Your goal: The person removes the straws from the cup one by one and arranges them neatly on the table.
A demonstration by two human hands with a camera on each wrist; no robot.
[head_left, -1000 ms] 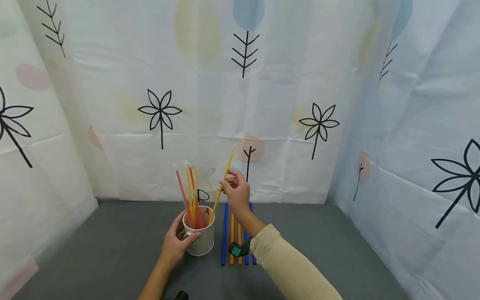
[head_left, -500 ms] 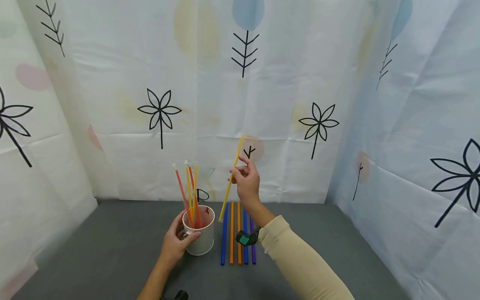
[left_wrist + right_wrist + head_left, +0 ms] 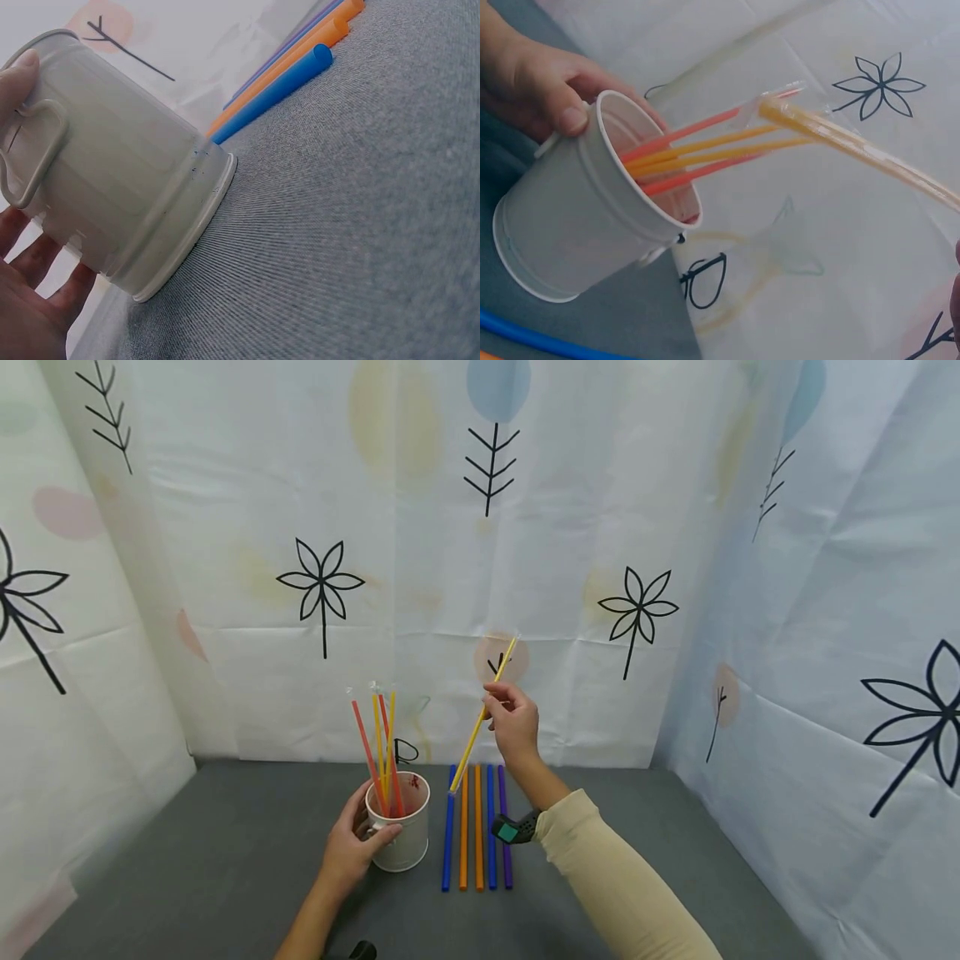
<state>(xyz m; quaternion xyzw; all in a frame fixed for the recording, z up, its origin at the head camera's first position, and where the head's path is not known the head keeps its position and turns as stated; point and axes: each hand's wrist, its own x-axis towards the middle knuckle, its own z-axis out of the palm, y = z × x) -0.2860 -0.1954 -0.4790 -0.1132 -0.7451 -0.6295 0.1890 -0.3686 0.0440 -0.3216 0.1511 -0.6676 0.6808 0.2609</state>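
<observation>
My left hand (image 3: 348, 847) grips a white bucket-like cup (image 3: 405, 843) with small side handles, standing upright on the table. Inside it lean red straws (image 3: 363, 735) and yellow straws (image 3: 377, 735), with clear wrappers at their tips. To the right of the cup, my right hand (image 3: 516, 724) pinches one yellow straw (image 3: 474, 733), tilted and raised. A clear wrapper covers that straw (image 3: 855, 142) in the right wrist view. Its lower end appears over the far part of a blue straw (image 3: 447, 852); whether they touch I cannot tell. Under the left wrist view, fingers spread around the cup (image 3: 135, 172).
Beside the blue straw lie two orange straws (image 3: 471, 852), another blue straw (image 3: 492, 864) and a purple one (image 3: 507, 864), all side by side on the grey table (image 3: 637, 877). A patterned white curtain (image 3: 570, 527) rises behind. A dark object (image 3: 363, 951) shows at the bottom edge.
My right hand has lifted the yellow straw out of the cup and carried it rightward, over the row of straws. The left hand and cup have stayed in place.
</observation>
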